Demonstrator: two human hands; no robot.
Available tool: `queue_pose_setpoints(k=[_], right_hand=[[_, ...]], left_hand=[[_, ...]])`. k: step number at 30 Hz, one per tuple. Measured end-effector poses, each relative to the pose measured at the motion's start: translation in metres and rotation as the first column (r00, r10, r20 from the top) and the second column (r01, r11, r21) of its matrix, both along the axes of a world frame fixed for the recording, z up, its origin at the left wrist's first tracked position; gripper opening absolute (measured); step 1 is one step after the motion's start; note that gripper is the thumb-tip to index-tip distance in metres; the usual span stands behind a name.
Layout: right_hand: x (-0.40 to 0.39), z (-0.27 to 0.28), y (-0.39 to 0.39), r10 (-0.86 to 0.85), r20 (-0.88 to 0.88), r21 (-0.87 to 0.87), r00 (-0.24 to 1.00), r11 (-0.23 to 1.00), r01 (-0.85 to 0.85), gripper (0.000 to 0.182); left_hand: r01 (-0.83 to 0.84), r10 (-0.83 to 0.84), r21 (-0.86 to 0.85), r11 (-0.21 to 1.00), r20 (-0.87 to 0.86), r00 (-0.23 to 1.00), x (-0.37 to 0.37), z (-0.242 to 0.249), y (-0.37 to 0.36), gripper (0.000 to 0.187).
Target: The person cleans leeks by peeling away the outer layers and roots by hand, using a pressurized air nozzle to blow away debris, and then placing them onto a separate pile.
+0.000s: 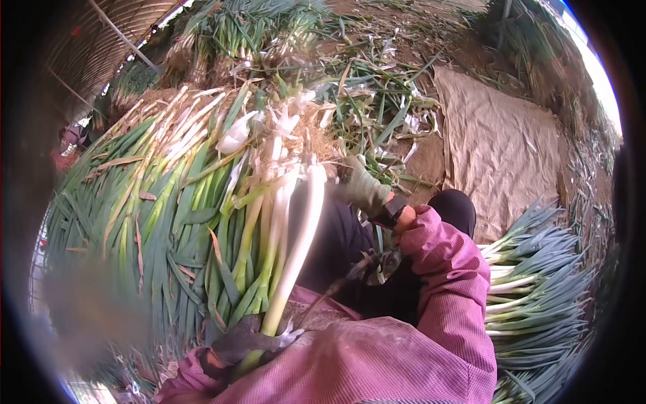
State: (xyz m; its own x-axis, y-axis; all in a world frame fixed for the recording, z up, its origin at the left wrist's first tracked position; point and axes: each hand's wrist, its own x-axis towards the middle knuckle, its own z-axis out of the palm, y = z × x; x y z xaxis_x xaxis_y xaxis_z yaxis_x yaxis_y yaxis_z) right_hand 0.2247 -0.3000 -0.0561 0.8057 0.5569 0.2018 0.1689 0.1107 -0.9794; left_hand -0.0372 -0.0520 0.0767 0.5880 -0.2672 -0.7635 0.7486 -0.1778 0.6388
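Observation:
A thick green onion (303, 236) with a bare white stem slants from the upper middle down to my left hand (247, 342). That hand wears a dark grey glove and is closed around the onion's green lower part. My right hand (365, 187), in a pale green glove, is beside the white end of the onion, close to the tangled roots (313, 135). Its fingers are blurred, so their grip cannot be made out. A large pile of untrimmed onions (168, 202) lies to the left, leaves pointing down toward me.
Stripped onions (531, 289) are stacked at the right. Beyond them lies a brown cloth (498, 148). Leaf scraps (397, 101) litter the soil ahead, and more onion bundles (249, 34) stand at the back. Part of a person (70, 138) shows at the far left.

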Motion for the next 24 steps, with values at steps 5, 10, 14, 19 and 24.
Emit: queue_pose_setpoints(k=[5, 10, 14, 19, 24], right_hand=[[0.035, -0.031, -0.013, -0.126, 0.653, -0.718, 0.747, 0.212, 0.663, 0.017], [0.052, -0.014, -0.091, -0.452, 0.411, -0.831, 0.792, 0.170, 0.529, 0.059], [-0.023, 0.035, -0.009, -0.176, 0.854, -0.232, 0.489, 0.714, 0.661, 0.063], [-0.116, 0.041, 0.010, 0.317, 0.847, -0.505, 0.426, 0.730, 0.461, 0.013], [-0.178, 0.058, -0.181, -0.278, 0.907, -0.216, 0.318, 0.340, 0.915, 0.023]], left_hand=[[0.126, -0.141, 0.136, 0.983, 0.104, 0.985, -0.012, -0.011, 0.013, 0.027], [-0.057, 0.033, 0.183, 0.981, 0.130, 0.991, -0.035, 0.007, 0.033, 0.028], [-0.114, 0.117, 0.094, 0.989, -0.023, 0.993, -0.024, 0.008, 0.029, 0.021], [0.466, -0.578, 0.414, 0.782, 0.202, 0.791, 0.018, 0.002, -0.005, 0.024], [0.078, -0.131, 0.112, 0.991, 0.620, 0.774, 0.108, -0.008, 0.073, 0.036]])
